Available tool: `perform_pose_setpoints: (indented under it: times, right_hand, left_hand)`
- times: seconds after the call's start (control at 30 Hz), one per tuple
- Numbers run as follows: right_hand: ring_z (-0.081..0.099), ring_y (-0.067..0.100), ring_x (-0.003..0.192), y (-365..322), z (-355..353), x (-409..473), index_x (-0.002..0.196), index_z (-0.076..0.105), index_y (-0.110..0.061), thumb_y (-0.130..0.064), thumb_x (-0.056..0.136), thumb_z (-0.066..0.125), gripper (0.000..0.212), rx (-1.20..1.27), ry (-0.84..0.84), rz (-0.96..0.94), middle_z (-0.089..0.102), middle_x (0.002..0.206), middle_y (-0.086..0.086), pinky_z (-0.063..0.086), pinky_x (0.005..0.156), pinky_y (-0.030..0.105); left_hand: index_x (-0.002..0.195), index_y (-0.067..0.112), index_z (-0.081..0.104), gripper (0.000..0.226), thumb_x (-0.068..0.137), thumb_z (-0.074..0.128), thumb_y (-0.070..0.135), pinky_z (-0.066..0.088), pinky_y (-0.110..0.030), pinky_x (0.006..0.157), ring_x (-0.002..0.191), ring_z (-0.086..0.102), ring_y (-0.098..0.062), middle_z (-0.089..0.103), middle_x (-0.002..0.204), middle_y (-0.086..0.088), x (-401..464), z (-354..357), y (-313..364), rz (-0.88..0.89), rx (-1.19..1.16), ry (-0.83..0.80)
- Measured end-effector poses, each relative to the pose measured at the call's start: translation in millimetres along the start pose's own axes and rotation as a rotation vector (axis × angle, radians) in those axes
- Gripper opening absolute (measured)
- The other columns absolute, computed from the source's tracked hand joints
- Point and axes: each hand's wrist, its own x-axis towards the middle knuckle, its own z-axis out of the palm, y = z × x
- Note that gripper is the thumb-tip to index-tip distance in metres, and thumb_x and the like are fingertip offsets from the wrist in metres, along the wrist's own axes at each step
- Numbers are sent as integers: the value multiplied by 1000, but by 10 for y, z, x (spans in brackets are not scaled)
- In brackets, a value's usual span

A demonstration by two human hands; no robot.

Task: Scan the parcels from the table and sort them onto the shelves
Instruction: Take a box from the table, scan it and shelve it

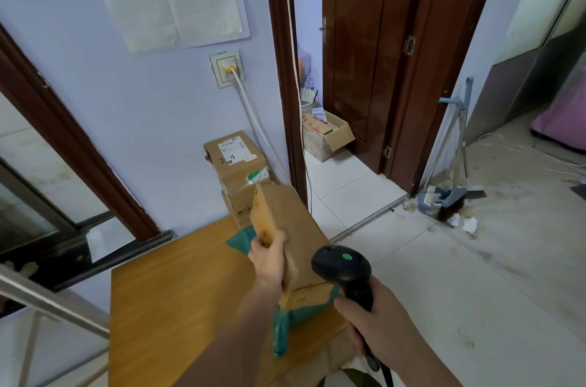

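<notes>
Scanning step in hand, by my reading. Left hand grips the brown parcel by its upper edge, tilted above the green mailer on the table. Right hand clasps the scanner, head just beside the parcel. No label visible; next move likely needs the parcel turned.

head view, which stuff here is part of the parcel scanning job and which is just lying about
Part of the job:
- brown parcel, gripped by the left hand
- black scanner, held in the right hand
- green parcel on the wooden table
- stacked boxes by the wall

Lying about:
- broom and dustpan
- open carton in the doorway
</notes>
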Motion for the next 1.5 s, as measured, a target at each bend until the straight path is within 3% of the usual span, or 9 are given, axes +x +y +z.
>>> perform_pose_setpoints:
  times: [0.1, 0.23, 0.4, 0.67, 0.83, 0.97, 1.13, 1.33, 1.5]
  right_hand:
    - [54, 2, 40, -24, 22, -19, 105, 58, -20, -23, 94, 68, 15, 4, -22, -14, 58, 58, -5, 50, 63, 27]
    - [56, 1, 44, -3, 47, -29, 106, 59, -23, -20, 92, 69, 17, -1, -20, -43, 60, 53, -12, 53, 73, 33]
    - [56, 2, 55, 39, 89, -17, 105, 60, -26, -24, 91, 71, 18, 14, -36, -34, 61, 56, -16, 47, 77, 32]
    - [58, -6, 47, 116, 119, 23, 109, 59, -25, -23, 91, 71, 22, 1, -39, -16, 60, 61, -11, 48, 79, 34]
    - [51, 4, 57, 122, 108, 14, 112, 58, -22, -26, 91, 70, 25, -24, -8, 17, 56, 67, -8, 44, 72, 31]
    - [48, 1, 55, 143, 102, 23, 124, 57, -18, -26, 92, 70, 36, -43, 12, 30, 54, 67, -12, 40, 69, 24]
    - [48, 1, 57, 80, 123, 18, 119, 57, -18, -23, 93, 69, 29, -48, 3, -5, 53, 68, -12, 44, 78, 32]
    - [51, 9, 41, 6, 184, 40, 97, 59, -13, -24, 95, 66, 13, -49, -72, 1, 54, 53, 1, 51, 63, 34]
    - [52, 8, 42, -68, 271, 60, 98, 59, -14, -20, 95, 66, 10, -35, -54, -14, 54, 52, -1, 50, 60, 29]
  left_hand:
    - [139, 30, 45, 66, 80, 69, 50, 49, -60, 104, 118, 59, -36, 57, 132, -12, -17, -152, -100, -71, -250, -156]
    - [135, 31, 49, 86, 57, 73, 53, 49, -63, 102, 118, 60, -39, 60, 129, -13, -32, -315, -236, -153, -219, -217]
    - [137, 29, 50, 64, 78, 68, 49, 51, -59, 101, 115, 60, -34, 60, 128, -9, 6, -473, -309, -145, -111, -127]
    - [141, 40, 55, 37, 105, 52, 34, 40, -44, 119, 142, 37, -20, 32, 153, 5, -37, -292, -90, 373, 518, -59]
    - [156, 28, 24, 103, 76, 57, 84, 32, -54, 119, 152, 21, -28, 11, 167, 2, -228, -2, -1, 340, 996, 8]
    - [158, 21, 11, 119, 73, 70, 78, 24, -54, 123, 156, 11, -34, -4, 172, -10, -209, 98, 48, 195, 1103, 6]
    - [147, 30, 20, 106, 64, 74, 69, 35, -51, 113, 140, 34, -33, 31, 152, -8, -42, -109, 85, 104, 872, 58]
    - [146, 37, 23, 101, 67, 85, 53, 48, -55, 108, 122, 54, -29, 51, 137, -4, 116, -611, -152, -90, -18, -201]
    - [150, 44, 21, 100, 70, 79, 29, 51, -53, 99, 122, 55, -32, 52, 140, -9, 30, -804, -380, -128, -240, -278]
